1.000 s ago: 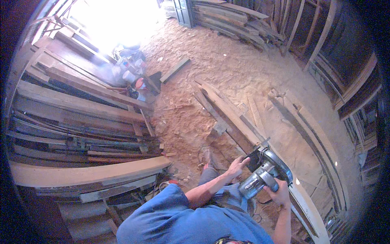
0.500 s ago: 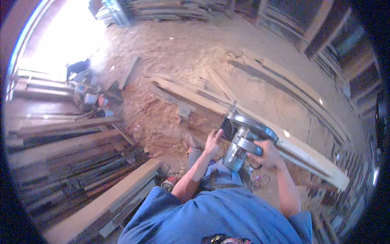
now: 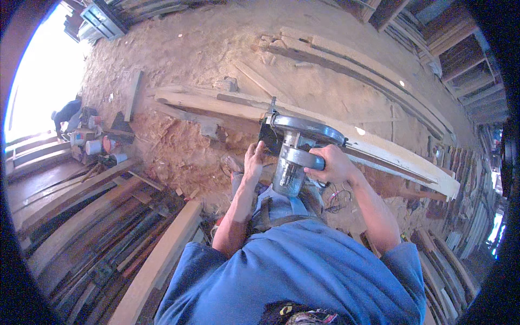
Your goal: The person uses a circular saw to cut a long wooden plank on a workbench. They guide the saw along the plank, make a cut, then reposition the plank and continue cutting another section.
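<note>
A circular saw (image 3: 288, 172) with a rounded metal blade guard and a silver motor body is tilted on its side over a long pale timber beam (image 3: 401, 161). My right hand (image 3: 331, 164) is wrapped round its rear handle. My left hand (image 3: 253, 162) is at the saw's dark base plate (image 3: 269, 138), its fingers close together against the plate's edge. The guard hides part of the beam, and whether the saw touches the wood I cannot tell. A narrower dark strip of wood (image 3: 238, 99) lies along the beam's top.
Stacked boards (image 3: 92, 227) fill the lower left, beside a pale thick plank (image 3: 162, 260). Long timbers (image 3: 357, 70) lie on the sandy ground beyond the beam. Buckets (image 3: 93, 147) and a bending person (image 3: 67, 115) are at the far left. Cables (image 3: 338, 197) lie near my right forearm.
My view has turned, so the beam and saw appear higher and further left. Both hands remain at the saw, with no clear change in their hold.
</note>
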